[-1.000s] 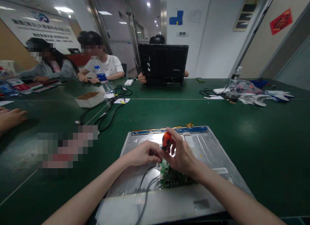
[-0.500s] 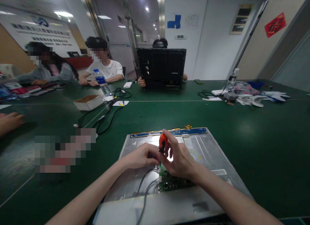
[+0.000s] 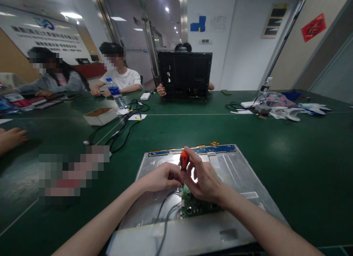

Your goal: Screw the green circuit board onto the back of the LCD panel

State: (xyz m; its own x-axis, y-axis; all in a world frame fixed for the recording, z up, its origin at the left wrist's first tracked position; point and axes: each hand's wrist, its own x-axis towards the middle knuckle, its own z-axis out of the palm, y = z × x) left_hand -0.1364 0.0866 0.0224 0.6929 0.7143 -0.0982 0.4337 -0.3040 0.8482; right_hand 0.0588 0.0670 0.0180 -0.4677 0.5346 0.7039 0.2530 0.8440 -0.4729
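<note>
My right hand is closed round an orange and black screwdriver, held upright with a fingertip on top of its handle. Its lower end comes down at the upper left corner of a green circuit board, partly covered by my right hand. Beside the tip my left hand has its fingers curled together; whatever they pinch is hidden. Under both hands lies a silver metal display panel, with a blue circuit strip along its far edge. Grey cables run from the board's left side toward me.
Across the green table a person holds up a black monitor housing. A cardboard box, black cables and a water bottle stand left. Bagged items and gloves lie far right. Another person's hand rests at the left edge.
The screwdriver handle has tilted slightly and turned a little in my right hand. My left hand stays in place. The black housing across the table has shifted slightly.
</note>
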